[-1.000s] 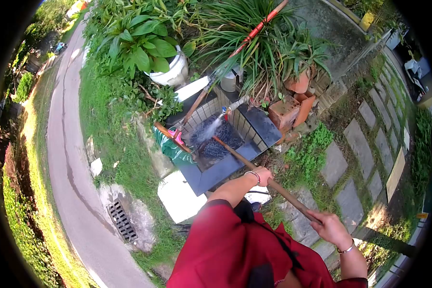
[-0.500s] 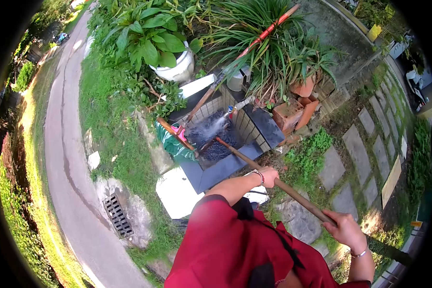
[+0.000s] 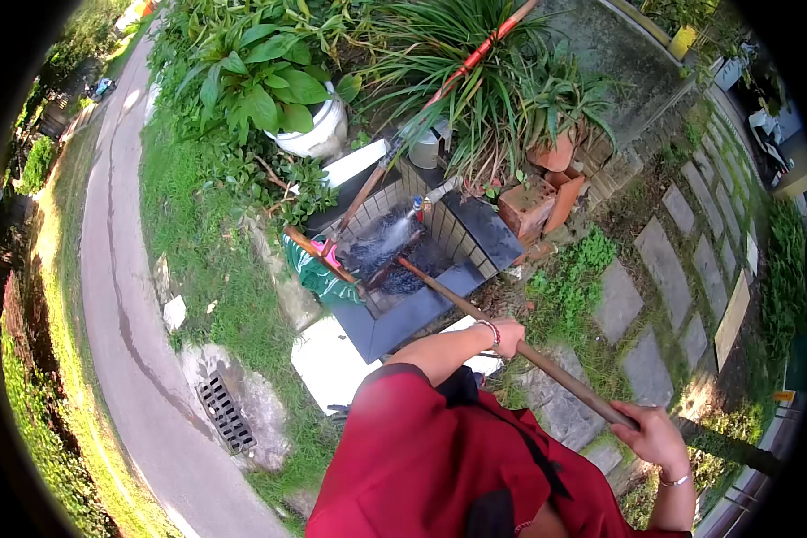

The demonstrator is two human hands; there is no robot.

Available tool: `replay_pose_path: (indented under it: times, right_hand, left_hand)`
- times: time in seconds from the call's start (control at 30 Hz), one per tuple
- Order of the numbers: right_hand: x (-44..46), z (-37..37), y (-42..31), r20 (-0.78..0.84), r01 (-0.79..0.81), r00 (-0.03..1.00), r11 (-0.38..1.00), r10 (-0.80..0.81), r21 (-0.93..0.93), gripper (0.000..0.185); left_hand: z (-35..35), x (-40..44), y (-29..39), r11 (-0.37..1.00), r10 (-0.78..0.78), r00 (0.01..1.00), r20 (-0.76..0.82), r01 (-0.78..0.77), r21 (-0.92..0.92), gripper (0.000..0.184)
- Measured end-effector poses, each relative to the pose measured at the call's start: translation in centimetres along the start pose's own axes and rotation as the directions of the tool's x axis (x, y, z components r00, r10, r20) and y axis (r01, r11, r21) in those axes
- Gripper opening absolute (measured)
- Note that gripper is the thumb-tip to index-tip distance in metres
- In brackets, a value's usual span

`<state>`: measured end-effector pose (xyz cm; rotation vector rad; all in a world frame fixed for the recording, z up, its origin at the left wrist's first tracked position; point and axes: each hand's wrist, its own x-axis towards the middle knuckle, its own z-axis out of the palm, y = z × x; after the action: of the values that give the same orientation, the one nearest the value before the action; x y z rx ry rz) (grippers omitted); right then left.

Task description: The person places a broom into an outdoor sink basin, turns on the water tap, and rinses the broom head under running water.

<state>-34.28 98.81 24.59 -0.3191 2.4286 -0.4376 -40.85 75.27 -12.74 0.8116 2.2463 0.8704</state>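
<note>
My left hand is wrapped around the middle of a long wooden handle. Farther up the same handle, my right hand grips it near the lower right. The handle slants down into a small tiled basin with a dark rim. At its lower end a dark crosspiece lies in the water, partly hidden by splashing, so the tool's kind is unclear. Water gushes from a tap with a blue top onto that end.
An orange-red pole leans into the basin. Beside it are another wooden handle and a green patterned bag. Around stand a white plant pot, bricks, stepping stones and a drain grate.
The view has shifted slightly, moving the basin up and left in the picture. More of the dark crosspiece shows in the water. Both hands keep their grip on the handle.
</note>
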Motion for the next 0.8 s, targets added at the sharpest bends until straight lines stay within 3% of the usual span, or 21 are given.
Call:
replay_pose_path:
  times: [0.07,0.17,0.2,0.23,0.27,0.3,0.33,0.37,0.4,0.5,0.6,0.7,0.77,0.8]
  right_hand:
    - [-2.6,-2.9,0.4,0.010,-0.126,0.992,0.992,0.125,0.027,0.037]
    - [-0.7,-1.6,0.7,-0.025,-0.162,0.986,0.979,0.166,0.121,0.031]
    - [1.6,0.3,-0.8,-0.032,-0.173,0.983,0.977,0.179,0.128,0.030]
    - [3.7,2.1,-1.8,0.001,-0.133,0.991,0.982,0.134,0.138,0.029]
    - [4.7,4.0,-0.7,-0.070,0.051,0.997,0.995,-0.045,0.085,0.031]
    - [4.8,4.8,0.0,-0.073,0.023,0.997,0.995,-0.016,0.097,0.031]
    - [4.5,5.6,0.5,-0.093,0.063,0.994,0.992,-0.053,0.111,0.030]
    - [3.9,6.1,0.7,-0.115,0.104,0.989,0.987,-0.090,0.125,0.029]
    - [3.1,5.8,0.8,-0.120,0.077,0.991,0.986,-0.059,0.146,0.029]
    - [-0.1,2.7,0.2,-0.175,0.191,0.967,0.981,-0.183,0.031,0.028]
    - [0.0,1.1,-0.2,-0.160,0.201,0.966,0.979,-0.202,-0.020,0.025]
    - [4.1,4.0,-0.8,-0.125,0.116,0.985,0.993,-0.115,-0.004,0.019]
    - [5.6,5.4,0.2,-0.473,0.063,0.881,0.994,-0.011,0.094,0.014]
    - [5.2,5.3,-0.3,-0.475,0.118,0.879,0.986,-0.046,0.122,0.014]
  left_hand:
    - [-3.4,-1.1,5.3,0.997,0.039,0.999,0.033,-0.037,-0.061,0.013]
    - [-2.6,-0.4,2.8,0.994,0.014,0.999,0.042,-0.009,-0.111,0.015]
    - [-2.4,-1.0,-0.3,0.991,0.116,0.993,-0.026,-0.118,-0.069,0.020]
    - [-1.8,-1.6,-2.8,0.997,-0.062,0.998,0.010,0.062,-0.034,0.022]
    - [-1.9,-2.0,-3.9,0.979,-0.186,0.982,0.031,0.183,0.094,0.021]
    - [-2.1,-2.5,-3.4,0.938,-0.280,0.957,-0.072,0.289,0.191,0.020]
    - [-2.4,-2.7,-2.5,0.846,-0.222,0.974,-0.053,0.219,0.486,0.016]
    - [-2.9,-3.1,-0.4,0.682,-0.139,0.978,-0.158,0.210,0.701,0.018]
    - [-3.7,-2.9,1.0,0.678,-0.055,0.980,-0.190,0.176,0.713,0.021]
    - [-8.8,-4.8,7.8,0.530,0.109,0.968,-0.226,0.136,0.837,0.023]
    - [-10.8,-6.7,10.4,0.561,0.131,0.960,-0.249,0.136,0.817,0.025]
    - [-10.4,-8.2,10.0,0.509,0.141,0.929,-0.342,0.228,0.830,0.033]
    - [-10.4,-8.9,9.9,0.535,0.103,0.927,-0.362,0.255,0.805,0.036]
    - [-10.3,-9.2,9.8,0.534,0.104,0.927,-0.361,0.254,0.806,0.036]
